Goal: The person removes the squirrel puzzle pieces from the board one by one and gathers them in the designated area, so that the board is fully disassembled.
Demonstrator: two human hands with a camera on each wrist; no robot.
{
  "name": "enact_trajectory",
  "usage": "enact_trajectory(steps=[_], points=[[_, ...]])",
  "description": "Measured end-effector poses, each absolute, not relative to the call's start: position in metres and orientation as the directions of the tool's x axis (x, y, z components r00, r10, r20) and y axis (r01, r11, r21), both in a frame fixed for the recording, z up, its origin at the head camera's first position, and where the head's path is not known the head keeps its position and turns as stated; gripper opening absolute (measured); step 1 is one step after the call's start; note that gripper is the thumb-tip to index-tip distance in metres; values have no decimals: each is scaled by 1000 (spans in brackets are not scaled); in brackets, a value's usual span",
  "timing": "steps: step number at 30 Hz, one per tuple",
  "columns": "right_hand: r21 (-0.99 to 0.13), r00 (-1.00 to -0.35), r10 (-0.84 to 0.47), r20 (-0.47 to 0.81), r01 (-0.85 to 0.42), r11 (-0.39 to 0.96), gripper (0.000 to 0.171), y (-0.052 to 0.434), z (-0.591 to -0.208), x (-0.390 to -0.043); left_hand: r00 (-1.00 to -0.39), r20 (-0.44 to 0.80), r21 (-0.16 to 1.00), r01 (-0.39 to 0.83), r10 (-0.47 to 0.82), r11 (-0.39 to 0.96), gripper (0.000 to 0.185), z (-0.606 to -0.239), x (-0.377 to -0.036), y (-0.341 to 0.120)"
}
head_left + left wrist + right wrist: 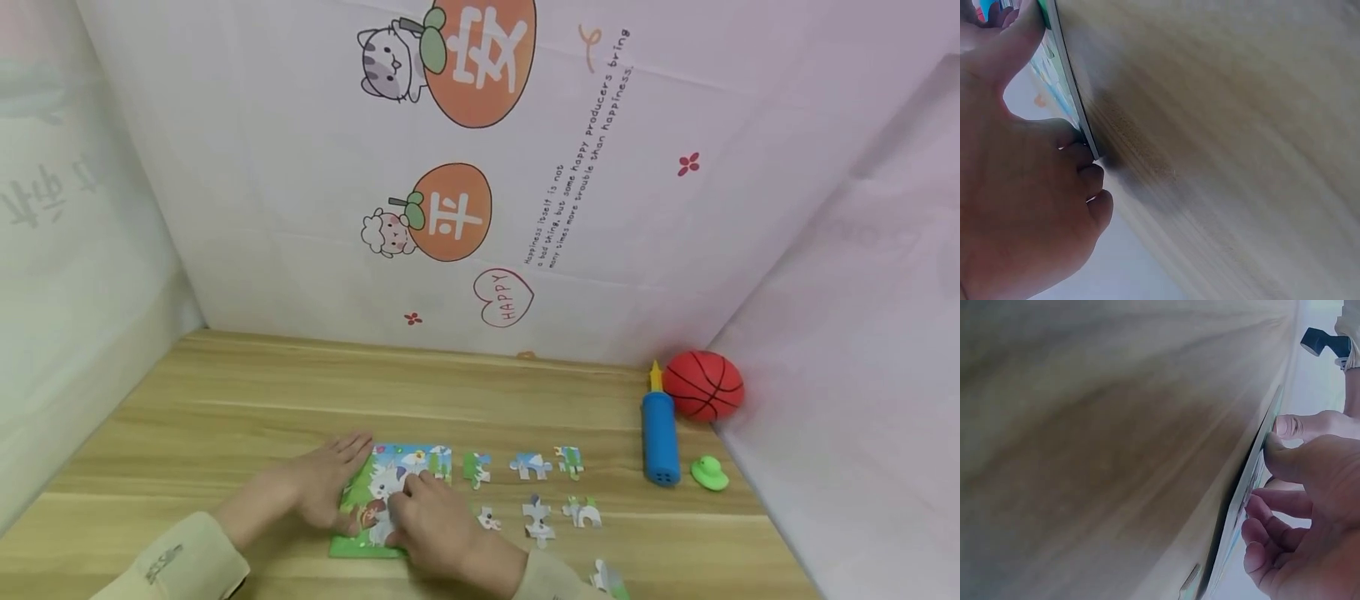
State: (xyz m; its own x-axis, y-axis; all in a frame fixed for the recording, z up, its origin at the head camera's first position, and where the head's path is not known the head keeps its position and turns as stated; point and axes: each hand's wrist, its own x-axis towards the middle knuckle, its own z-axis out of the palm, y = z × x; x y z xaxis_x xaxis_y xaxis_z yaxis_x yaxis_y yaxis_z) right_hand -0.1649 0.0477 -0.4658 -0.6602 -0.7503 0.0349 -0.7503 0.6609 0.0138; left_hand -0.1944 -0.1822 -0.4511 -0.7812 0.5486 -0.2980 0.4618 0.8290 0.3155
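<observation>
Leftmost, the left hand [327, 487] lies flat, fingers straight, steadying the partly built colourful cardboard jigsaw [378, 500] on the wooden worktop [225, 417]. Beside it the right hand [435, 525] presses curled fingertips onto the picture, seemingly seating a piece. Further right, about eight loose pieces [532, 467] await placing, so roughly half seems done.

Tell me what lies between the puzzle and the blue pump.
In the head view, loose puzzle pieces lie on the table between the puzzle and the blue pump.
</observation>
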Motion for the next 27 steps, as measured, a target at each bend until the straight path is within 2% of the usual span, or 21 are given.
enact_trajectory(steps=[12,16,21,23,27], points=[[-99,-721,-693,-13,-689,718,39,44,-461,-161,-791,-294,300,457,536,838,119,-449,-194,-179],[-99,-700,-714,32,-713,694,33,49,-463,-158,-791,-302,302,449,532,841,119,-452,-197,-175],[-137,-597,-791,137,-802,581,8,53,-462,-152,-792,-295,306,452,534,838,121,-458,-198,-180],[-167,-572,-807,150,-819,549,6,57,-459,-150,-792,-292,308,453,536,837,121,-459,-197,-182],[-271,-612,-779,140,-780,564,6,77,-449,-148,-786,-290,312,462,547,830,122,-458,-196,-182]])
